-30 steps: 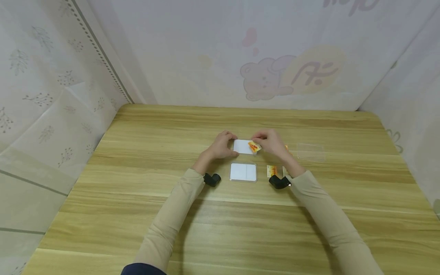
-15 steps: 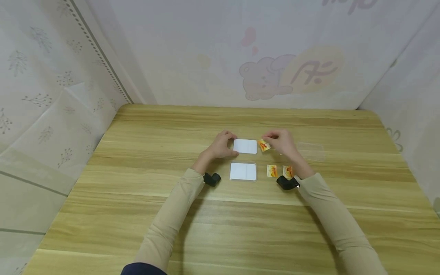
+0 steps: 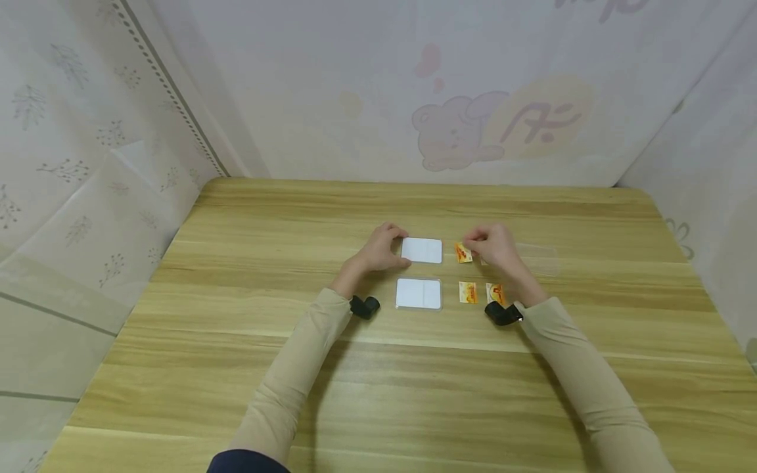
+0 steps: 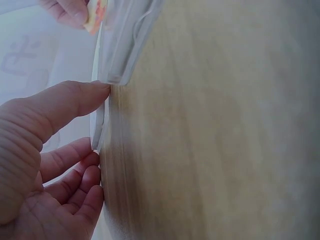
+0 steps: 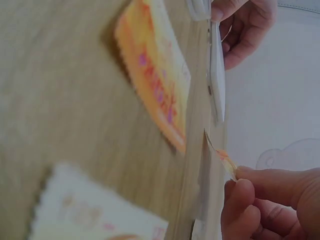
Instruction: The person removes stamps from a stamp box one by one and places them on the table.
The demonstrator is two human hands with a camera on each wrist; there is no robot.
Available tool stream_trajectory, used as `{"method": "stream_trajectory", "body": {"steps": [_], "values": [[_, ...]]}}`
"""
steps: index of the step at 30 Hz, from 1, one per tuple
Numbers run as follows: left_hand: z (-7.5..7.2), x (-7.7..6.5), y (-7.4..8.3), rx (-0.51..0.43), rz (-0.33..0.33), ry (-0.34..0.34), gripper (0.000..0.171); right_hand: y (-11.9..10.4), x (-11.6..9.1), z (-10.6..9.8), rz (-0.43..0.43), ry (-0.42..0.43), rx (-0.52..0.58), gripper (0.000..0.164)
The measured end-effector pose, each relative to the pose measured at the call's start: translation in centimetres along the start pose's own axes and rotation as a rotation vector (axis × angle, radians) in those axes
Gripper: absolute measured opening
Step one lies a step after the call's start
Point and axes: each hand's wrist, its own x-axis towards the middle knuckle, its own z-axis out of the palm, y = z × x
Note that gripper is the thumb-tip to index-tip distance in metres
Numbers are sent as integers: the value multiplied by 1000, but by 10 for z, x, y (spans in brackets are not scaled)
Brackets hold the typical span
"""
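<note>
My left hand (image 3: pixel 377 251) holds the left end of the far flat white case (image 3: pixel 422 250), its thumb and index finger at opposite edges. In the left wrist view the thumb (image 4: pixel 75 100) touches one corner of the case. My right hand (image 3: pixel 495 248) pinches a small orange and yellow postage stamp (image 3: pixel 463 253) between thumb and index finger, just right of that case. In the right wrist view this stamp (image 5: pixel 227 162) is tilted, its lower edge close to the table. Two more stamps, one orange-yellow (image 3: pixel 468 293) and one with a rounded orange picture (image 3: pixel 495 293), lie nearer me.
A second white case (image 3: pixel 418 293) with a clear rim lies in front of the first. Right of my right hand is a clear plastic sheet or lid (image 3: pixel 538 259). Another stamp (image 3: pixel 483 261) is mostly hidden under that hand. Patterned cloth (image 3: pixel 331 98) hangs behind the wooden table.
My right hand has moved right with the stamp, from over the far case to the table beside it. The stamp has turned straighter. My left hand has stayed in place.
</note>
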Motion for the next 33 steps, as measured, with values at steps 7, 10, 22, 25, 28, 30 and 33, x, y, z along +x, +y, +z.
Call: {"method": "stream_trajectory", "body": {"steps": [7,10,22,25,28,30,33], "values": [[0,1,0,5,-1,-2,56,1,-1,-2,5,-32,-6,10],[0,1,0,10,-1,-3,56,0,-1,-2,-9,-39,-47,9],[0,1,2,18,22,15,57,-4,1,0,-10,-42,-209,6],[0,1,2,13,22,15,57,-5,1,0,-4,-30,-248,7],[0,1,2,17,21,12,57,-6,2,0,-8,-24,-277,9],[0,0,2,12,16,4,58,-6,2,0,-14,-25,-288,10],[-1,-1,2,-7,6,-4,60,-6,2,0,-9,-31,-266,12]]}}
